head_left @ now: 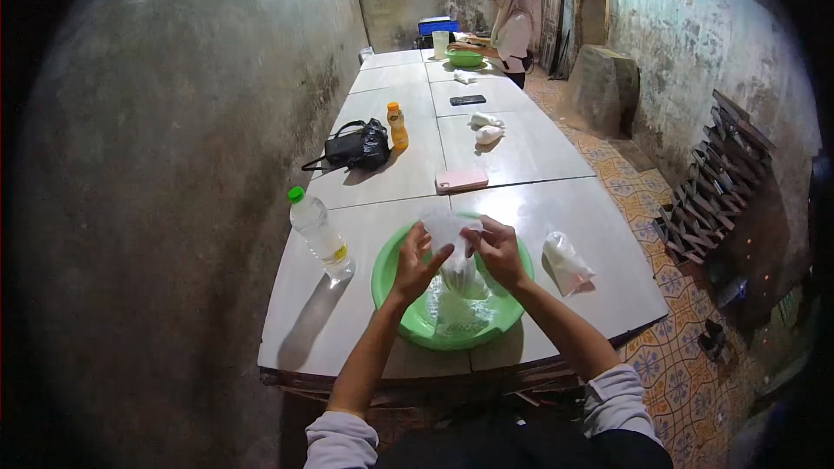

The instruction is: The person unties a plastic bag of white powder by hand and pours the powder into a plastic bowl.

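Over a green basin [385, 291] on the table, a thin, see-through plastic bag [450, 226] hangs between my two hands. White material shows in its lower part. My left hand [417, 265] is closed on the bag's left side, thumb pointing inward. On the other side, the fingers and thumb of my right hand [495, 252] pinch the bag near its top. White grains or powder [443, 314] lie on the basin's bottom; the hands and bag hide part of it. To the right of the basin rests a filled plastic bag [566, 262] with white contents.
A clear bottle with a green cap [320, 234] stands left of the basin. Beyond are a pink phone [461, 181], a black bag [360, 148], an orange bottle [397, 127], small white bags [488, 134] and a dark phone [467, 100]. Another person [512, 30] works at a far green basin [465, 59].
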